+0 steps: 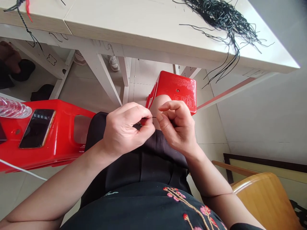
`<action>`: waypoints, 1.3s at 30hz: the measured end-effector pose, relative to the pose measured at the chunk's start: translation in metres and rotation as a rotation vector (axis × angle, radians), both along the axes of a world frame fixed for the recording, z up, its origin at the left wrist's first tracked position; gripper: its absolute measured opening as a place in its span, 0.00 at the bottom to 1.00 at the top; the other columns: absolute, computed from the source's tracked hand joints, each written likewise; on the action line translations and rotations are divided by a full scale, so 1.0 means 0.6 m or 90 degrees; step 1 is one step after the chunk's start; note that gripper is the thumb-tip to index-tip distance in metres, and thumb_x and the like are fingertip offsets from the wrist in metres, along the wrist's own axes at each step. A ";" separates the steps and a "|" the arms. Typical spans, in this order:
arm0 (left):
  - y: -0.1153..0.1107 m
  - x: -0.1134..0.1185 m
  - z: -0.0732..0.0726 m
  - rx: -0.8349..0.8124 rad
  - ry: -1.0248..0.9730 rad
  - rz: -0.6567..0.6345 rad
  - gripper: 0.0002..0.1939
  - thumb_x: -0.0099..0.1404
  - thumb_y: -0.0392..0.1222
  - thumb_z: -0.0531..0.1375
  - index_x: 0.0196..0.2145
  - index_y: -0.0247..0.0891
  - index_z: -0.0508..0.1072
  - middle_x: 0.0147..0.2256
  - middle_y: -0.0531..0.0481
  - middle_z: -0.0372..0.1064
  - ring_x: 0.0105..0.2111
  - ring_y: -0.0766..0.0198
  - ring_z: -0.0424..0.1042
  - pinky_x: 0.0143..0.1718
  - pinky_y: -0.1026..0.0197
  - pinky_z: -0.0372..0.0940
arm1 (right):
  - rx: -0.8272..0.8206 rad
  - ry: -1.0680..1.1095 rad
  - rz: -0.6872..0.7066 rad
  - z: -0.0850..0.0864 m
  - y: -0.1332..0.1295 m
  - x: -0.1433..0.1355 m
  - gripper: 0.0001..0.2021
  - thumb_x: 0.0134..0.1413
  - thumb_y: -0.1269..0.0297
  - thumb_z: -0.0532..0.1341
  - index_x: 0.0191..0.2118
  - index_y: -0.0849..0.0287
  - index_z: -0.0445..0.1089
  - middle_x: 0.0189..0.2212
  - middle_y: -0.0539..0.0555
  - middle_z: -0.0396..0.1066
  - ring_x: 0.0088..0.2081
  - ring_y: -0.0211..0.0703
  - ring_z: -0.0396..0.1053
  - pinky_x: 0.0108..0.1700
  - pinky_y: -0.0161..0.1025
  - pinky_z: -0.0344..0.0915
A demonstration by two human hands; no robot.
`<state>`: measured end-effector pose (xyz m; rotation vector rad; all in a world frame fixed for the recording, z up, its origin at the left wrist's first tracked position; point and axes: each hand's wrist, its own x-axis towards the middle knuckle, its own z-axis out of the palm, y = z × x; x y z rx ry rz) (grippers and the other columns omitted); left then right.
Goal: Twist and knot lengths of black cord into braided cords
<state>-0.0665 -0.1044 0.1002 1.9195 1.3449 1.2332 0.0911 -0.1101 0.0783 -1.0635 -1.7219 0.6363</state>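
Note:
Above my lap, my left hand pinches a thin black cord between thumb and forefinger. A short stretch of the cord shows in the gap between my hands. It runs to the thumb of my right hand, whose fingers are curled in, with the forefinger arched above the thumb. The cord's grip there is partly hidden by the thumb. A small dark bit shows under my left fingertips, too small to make out.
A pale table spans the front, with a heap of black cords hanging over its edge. A red stool stands beneath. Left, another red stool bears a phone and a clear bottle. A wooden chair is at right.

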 end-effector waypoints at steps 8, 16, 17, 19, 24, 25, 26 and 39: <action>-0.007 0.001 -0.003 -0.166 -0.140 -0.020 0.05 0.53 0.32 0.62 0.23 0.40 0.73 0.20 0.56 0.69 0.19 0.71 0.64 0.20 0.67 0.60 | -0.012 0.099 -0.007 -0.007 0.011 0.005 0.05 0.59 0.65 0.57 0.41 0.52 0.64 0.28 0.50 0.65 0.34 0.40 0.68 0.32 0.39 0.68; 0.010 -0.003 0.003 -0.433 -0.384 -0.070 0.06 0.52 0.37 0.65 0.31 0.35 0.77 0.24 0.51 0.74 0.23 0.68 0.72 0.24 0.66 0.68 | -0.299 0.243 0.228 0.003 0.023 0.010 0.13 0.51 0.60 0.65 0.41 0.58 0.67 0.28 0.49 0.73 0.27 0.34 0.71 0.23 0.31 0.67; 0.011 -0.005 0.005 -0.441 -0.378 -0.068 0.08 0.52 0.37 0.65 0.32 0.34 0.77 0.24 0.51 0.74 0.23 0.68 0.72 0.25 0.66 0.68 | -0.321 0.245 0.210 0.005 0.023 0.011 0.11 0.52 0.60 0.65 0.38 0.60 0.68 0.27 0.49 0.73 0.25 0.33 0.70 0.21 0.30 0.65; 0.011 -0.008 0.007 -0.434 -0.354 -0.061 0.09 0.53 0.36 0.64 0.35 0.34 0.77 0.27 0.50 0.75 0.24 0.67 0.73 0.25 0.66 0.68 | -0.339 0.236 0.176 0.011 0.021 0.014 0.09 0.53 0.60 0.64 0.35 0.61 0.69 0.27 0.51 0.74 0.23 0.31 0.67 0.20 0.29 0.63; 0.002 -0.005 0.001 -0.330 -0.233 -0.085 0.10 0.57 0.35 0.62 0.38 0.38 0.76 0.33 0.51 0.77 0.29 0.66 0.75 0.30 0.65 0.71 | -0.331 0.207 0.173 0.016 0.020 0.018 0.08 0.58 0.61 0.60 0.31 0.61 0.68 0.25 0.49 0.70 0.22 0.27 0.60 0.22 0.28 0.58; 0.000 -0.004 -0.002 -0.298 -0.216 -0.091 0.10 0.57 0.35 0.62 0.38 0.39 0.76 0.33 0.51 0.77 0.31 0.66 0.76 0.33 0.65 0.71 | -0.324 0.204 0.175 0.016 0.020 0.018 0.09 0.59 0.61 0.59 0.31 0.60 0.67 0.23 0.47 0.68 0.22 0.27 0.59 0.23 0.28 0.58; -0.002 -0.002 -0.005 -0.265 -0.201 -0.095 0.09 0.57 0.35 0.62 0.38 0.40 0.76 0.34 0.52 0.77 0.32 0.66 0.76 0.34 0.65 0.71 | -0.317 0.198 0.175 0.015 0.020 0.017 0.10 0.59 0.61 0.59 0.30 0.60 0.66 0.22 0.46 0.65 0.22 0.27 0.57 0.23 0.28 0.57; 0.007 0.004 0.001 0.038 0.086 -0.056 0.08 0.50 0.31 0.56 0.19 0.42 0.64 0.20 0.54 0.61 0.21 0.67 0.59 0.22 0.60 0.56 | -0.326 0.160 0.178 0.016 0.014 0.016 0.12 0.57 0.61 0.61 0.26 0.61 0.64 0.19 0.44 0.56 0.22 0.28 0.51 0.22 0.30 0.50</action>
